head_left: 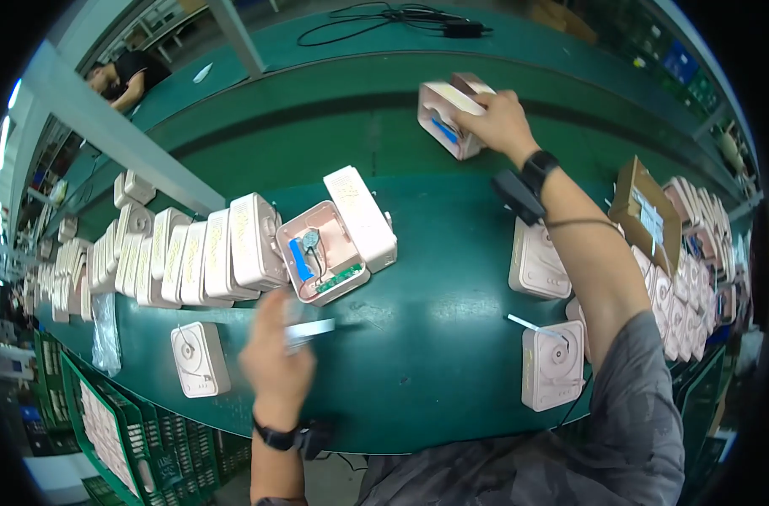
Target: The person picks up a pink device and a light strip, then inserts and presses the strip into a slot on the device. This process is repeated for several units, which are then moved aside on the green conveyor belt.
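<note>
My right hand (502, 126) reaches to the far side of the bench and is closed on a pale pink plastic housing (446, 105). The housing is tilted, and a blue strip shows inside it. My left hand (279, 354) is blurred over the near left of the bench, its fingers bent around a pale flat piece (310, 331) smeared by motion. Just beyond it lies an open pink housing (327, 221) with a blue strip, a round part, wires and a green circuit board inside. Another pink housing (361, 218) leans against its right side.
Several pink housings (243, 244) line the left. A turntable-shaped unit (201, 358) lies near left; two more (553, 363) (540, 261) lie right. A cardboard box (646, 215) stands among stacked units. A metal post (123, 126) crosses the far left, where another person (131, 80) sits.
</note>
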The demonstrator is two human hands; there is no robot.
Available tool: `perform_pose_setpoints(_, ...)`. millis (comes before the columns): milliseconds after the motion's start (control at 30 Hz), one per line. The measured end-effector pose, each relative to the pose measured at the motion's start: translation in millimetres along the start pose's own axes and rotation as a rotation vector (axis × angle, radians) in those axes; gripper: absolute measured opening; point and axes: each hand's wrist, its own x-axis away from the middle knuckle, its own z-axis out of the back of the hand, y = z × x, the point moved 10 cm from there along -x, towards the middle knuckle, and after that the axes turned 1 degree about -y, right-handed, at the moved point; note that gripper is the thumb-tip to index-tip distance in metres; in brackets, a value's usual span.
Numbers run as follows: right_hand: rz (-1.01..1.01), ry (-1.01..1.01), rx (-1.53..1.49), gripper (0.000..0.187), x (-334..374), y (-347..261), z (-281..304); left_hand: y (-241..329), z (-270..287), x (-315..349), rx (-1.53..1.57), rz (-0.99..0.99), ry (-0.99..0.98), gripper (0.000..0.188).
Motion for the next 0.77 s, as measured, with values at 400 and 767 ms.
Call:
perform_pose_setpoints(400,0.09,-0.037,-0.361,0.049,240.6,-84.8,121.7,21.6,-16.8,54.2,0.043,0.034,-0.188,0.042)
perform_pose_setpoints(767,0.04,-0.235,-0.368,0.066,332.3,-139.9,74.5,-69.7,67.2,101.2,-0.278,0.305,0.058,0.036)
